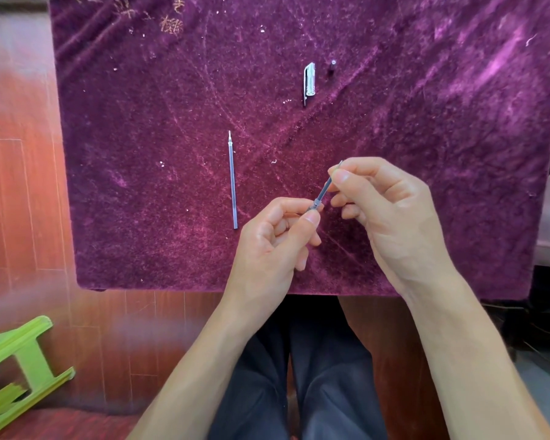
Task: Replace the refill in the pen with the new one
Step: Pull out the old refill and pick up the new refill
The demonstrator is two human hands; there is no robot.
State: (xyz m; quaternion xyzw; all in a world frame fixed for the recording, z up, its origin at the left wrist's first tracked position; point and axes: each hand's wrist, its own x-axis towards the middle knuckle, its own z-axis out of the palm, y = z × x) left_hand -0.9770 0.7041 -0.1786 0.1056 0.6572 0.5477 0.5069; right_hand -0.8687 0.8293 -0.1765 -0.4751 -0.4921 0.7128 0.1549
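Observation:
My left hand (273,246) grips the clear pen barrel (315,206), most of it hidden in my fist. A thin refill (326,187) sticks out of the barrel's open end, slanting up to the right. My right hand (391,211) pinches that refill near its tip between thumb and forefinger. A second refill (232,182) lies loose on the purple cloth, left of my hands, tip pointing away from me. The clear pen cap (309,81) with its clip lies farther back, and a small dark pen piece (331,68) rests just right of it.
The purple velvet cloth (140,122) covers a small table whose front edge is just above my knees. A green plastic stool (16,366) lies on the reddish wood floor at lower left. Pale fabric shows at the right edge.

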